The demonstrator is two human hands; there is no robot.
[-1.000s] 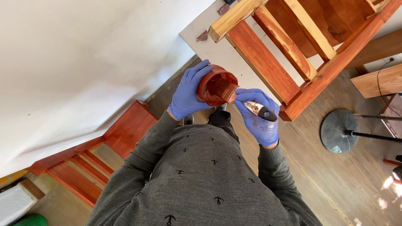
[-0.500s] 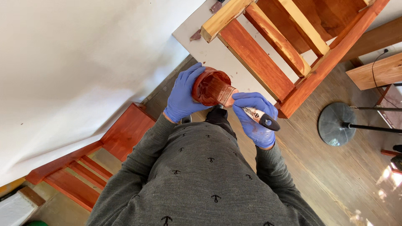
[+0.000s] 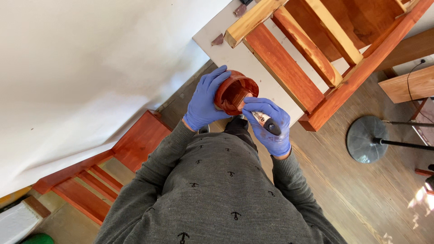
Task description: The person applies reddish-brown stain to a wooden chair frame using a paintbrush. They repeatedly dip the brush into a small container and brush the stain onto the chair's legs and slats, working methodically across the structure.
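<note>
Both of my hands wear blue gloves. My left hand (image 3: 204,100) grips a round red-brown tub (image 3: 234,92), tilted so its open mouth faces the camera. My right hand (image 3: 270,126) holds a paintbrush (image 3: 264,122) with a dark handle, its bristle end dipped into the tub's mouth. Both hands are raised in front of my chest, above the wooden floor. The tub's contents are hard to make out.
A reddish wooden slatted frame (image 3: 316,54) lies on a white sheet (image 3: 235,54) at the upper right. More red-stained wooden pieces (image 3: 104,167) lie at the lower left beside a large white cloth (image 3: 81,68). A round grey stand base (image 3: 368,139) sits on the floor at the right.
The view has shifted slightly. My hands with the tub and brush stay close together, and the brush has gone a little deeper into the tub.
</note>
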